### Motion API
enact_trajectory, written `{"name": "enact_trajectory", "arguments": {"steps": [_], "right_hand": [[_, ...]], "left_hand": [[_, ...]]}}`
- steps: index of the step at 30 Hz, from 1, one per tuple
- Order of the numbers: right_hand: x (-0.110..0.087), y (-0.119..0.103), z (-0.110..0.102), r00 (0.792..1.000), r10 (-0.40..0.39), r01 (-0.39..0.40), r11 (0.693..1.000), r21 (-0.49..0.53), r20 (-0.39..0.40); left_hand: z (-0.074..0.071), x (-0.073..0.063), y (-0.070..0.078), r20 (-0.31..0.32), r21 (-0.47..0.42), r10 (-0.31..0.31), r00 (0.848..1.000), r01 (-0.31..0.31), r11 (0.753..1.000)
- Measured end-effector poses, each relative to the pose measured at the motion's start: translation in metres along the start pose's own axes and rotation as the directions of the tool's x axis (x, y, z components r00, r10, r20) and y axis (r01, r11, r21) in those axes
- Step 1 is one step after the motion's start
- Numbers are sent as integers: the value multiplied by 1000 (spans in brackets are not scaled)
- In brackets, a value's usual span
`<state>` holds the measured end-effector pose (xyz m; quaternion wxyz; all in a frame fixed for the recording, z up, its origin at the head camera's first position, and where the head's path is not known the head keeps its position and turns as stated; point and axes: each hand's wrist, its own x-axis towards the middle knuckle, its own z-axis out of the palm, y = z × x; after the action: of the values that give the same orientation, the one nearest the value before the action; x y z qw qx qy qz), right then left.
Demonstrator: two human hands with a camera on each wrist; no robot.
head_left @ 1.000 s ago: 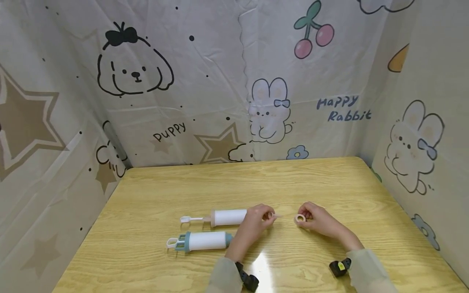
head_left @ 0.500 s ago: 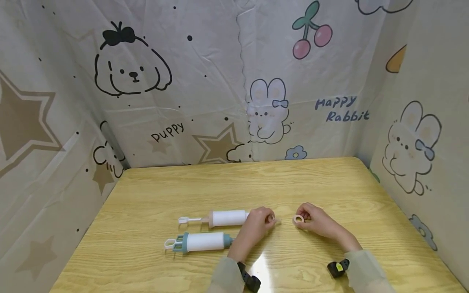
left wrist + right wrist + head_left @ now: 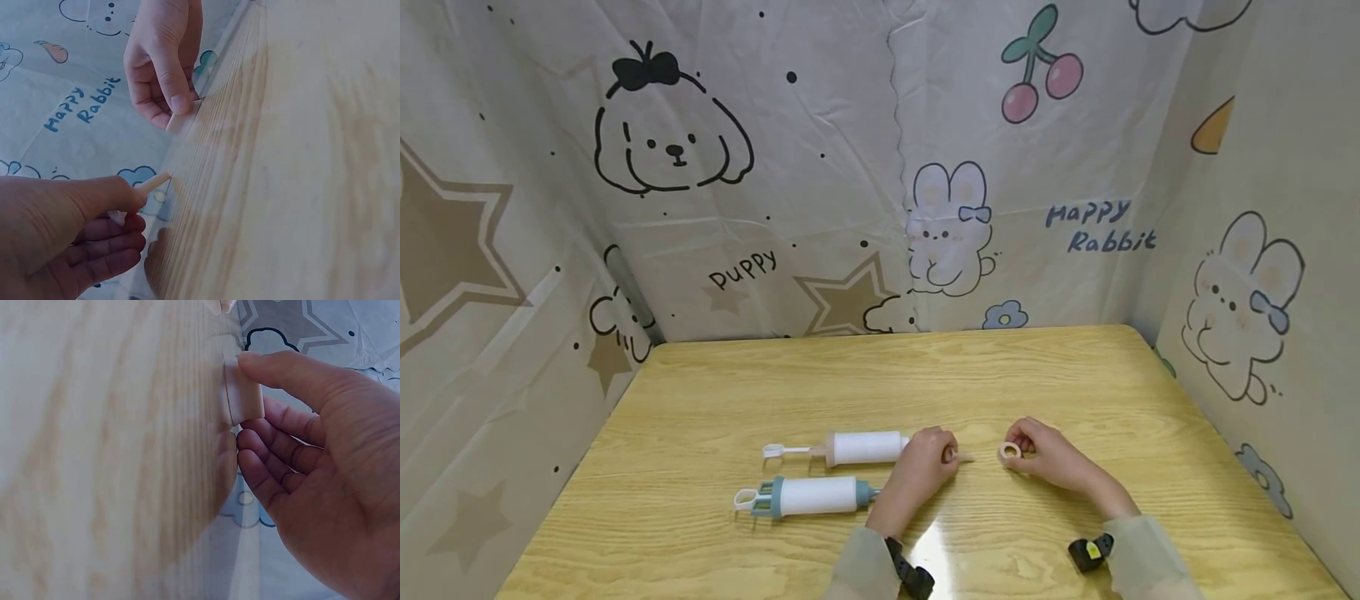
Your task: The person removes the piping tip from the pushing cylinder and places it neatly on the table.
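Between the thumb and fingers of my left hand (image 3: 921, 467) is a slim pale peach pointed piece (image 3: 154, 182); its thin end sticks out to the right, and the grip covers the rest. My right hand (image 3: 1048, 454) pinches a pale peach ring (image 3: 1011, 451), which stands on its edge at the table surface, seen from the side in the right wrist view. A gap separates ring and pointed piece. Left of my left hand lies a white syringe-like tube (image 3: 867, 447) with a peach collar and white handle. Nearer me is a second white tube (image 3: 817, 496) with blue-green ends and a looped handle.
The wood-grain table (image 3: 737, 383) carries all of these things. A cloth with printed animals (image 3: 820, 200) hangs behind it and along both sides. Each wrist bears a small black camera, such as the right wrist camera (image 3: 1088, 552).
My left hand has turned slightly, and the pointed piece now sits a little lower. My right hand still holds the ring in nearly the same place. The head view has shifted slightly.
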<state>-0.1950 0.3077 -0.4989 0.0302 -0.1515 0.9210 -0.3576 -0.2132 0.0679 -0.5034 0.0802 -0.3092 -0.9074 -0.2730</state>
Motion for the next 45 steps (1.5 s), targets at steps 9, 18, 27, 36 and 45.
{"name": "enact_trajectory", "arguments": {"steps": [9,18,27,36,45], "right_hand": [[0,0,1,1000,8,-8,1000,0,5],[0,2,0,1000,11,-10,1000,-13,7],[1,2,0,1000,0,0,1000,-10,4],[0,2,1,1000,1,-1,1000,-13,-4],[-1,1,1,1000,10,-10,1000,-1,-2]], "left_hand": [[2,0,-1,44,28,-37,998,36,999],[5,1,-1,30,47,-42,999,41,998],[6,2,-1,38,51,-61,997,59,997],[8,2,-2,34,48,-61,998,59,997],[7,2,-2,53,22,-70,996,69,997]]}}
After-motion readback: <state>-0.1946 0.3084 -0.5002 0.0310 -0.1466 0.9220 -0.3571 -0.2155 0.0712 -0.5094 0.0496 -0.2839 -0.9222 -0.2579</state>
